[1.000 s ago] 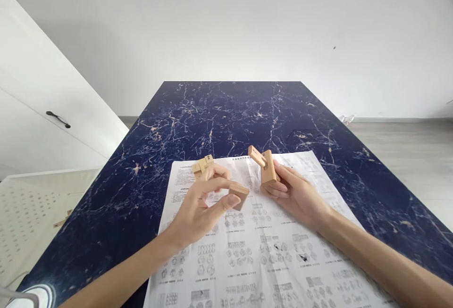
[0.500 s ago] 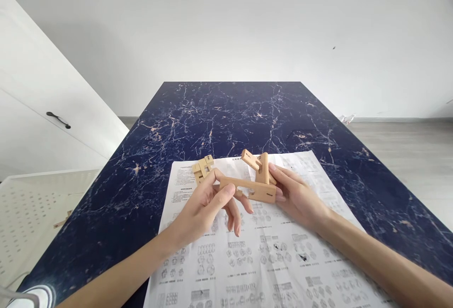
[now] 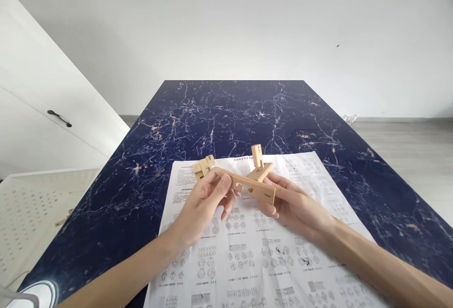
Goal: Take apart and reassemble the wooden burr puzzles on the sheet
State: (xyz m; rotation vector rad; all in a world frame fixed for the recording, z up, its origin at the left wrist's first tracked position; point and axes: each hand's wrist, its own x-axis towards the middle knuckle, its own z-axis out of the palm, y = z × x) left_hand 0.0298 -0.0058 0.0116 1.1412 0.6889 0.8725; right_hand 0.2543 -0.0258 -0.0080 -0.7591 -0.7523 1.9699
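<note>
Between my hands, above the printed sheet, are notched wooden puzzle pieces. My left hand point(image 3: 208, 199) is closed on the left end of a long flat puzzle piece point(image 3: 268, 195) with cut-outs and a dark mark at its right end. My right hand point(image 3: 293, 202) grips a second puzzle piece point(image 3: 262, 172) that slants behind the long one, and its fingers reach under the long piece's right end. A shorter marked piece point(image 3: 256, 155) stands up out of the slanted one. Behind my left hand, a wooden piece marked 3 point(image 3: 208, 161) lies with other blocks on the sheet, partly hidden.
The instruction sheet point(image 3: 233, 261), with small diagrams, covers the near part of the dark blue marbled table point(image 3: 226, 119). To the left stand a white perforated surface point(image 3: 31, 213) and a white cabinet point(image 3: 42, 77). A round shiny object point(image 3: 42, 294) sits at lower left.
The second piece has turned from upright to slanting, and the shorter piece in it now stands up. My right fingers have shifted lower, and my left fingers have curled in more.
</note>
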